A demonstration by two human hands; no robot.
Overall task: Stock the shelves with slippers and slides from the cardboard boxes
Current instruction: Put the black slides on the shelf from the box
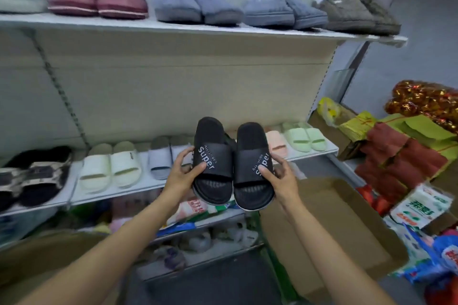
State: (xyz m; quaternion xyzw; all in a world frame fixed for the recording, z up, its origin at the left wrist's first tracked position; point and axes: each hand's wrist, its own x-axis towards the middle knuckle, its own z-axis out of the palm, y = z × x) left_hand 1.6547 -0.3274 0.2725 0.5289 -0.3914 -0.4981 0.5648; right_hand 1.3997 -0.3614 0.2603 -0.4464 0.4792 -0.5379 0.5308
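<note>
I hold a pair of black slides with white "Super" lettering side by side in front of the middle shelf [138,187]. My left hand [184,171] grips the left slide [210,141] by its strap, thumb on top. The right slide [251,141] is gripped at its strap the same way by my right hand [278,177]. Behind the slides, the middle shelf carries cream slides [109,168], grey slides [159,160], a pink slide [276,142] and green slides [304,138]. An open cardboard box [347,228] lies at the lower right.
The top shelf [173,27] holds maroon, blue and grey fuzzy slippers. Dark strapped sandals [37,176] sit at the middle shelf's left end. Lower shelves carry packaged goods. Another cardboard box [49,250] is at lower left. Red and yellow packets and tissue packs pile up on the right.
</note>
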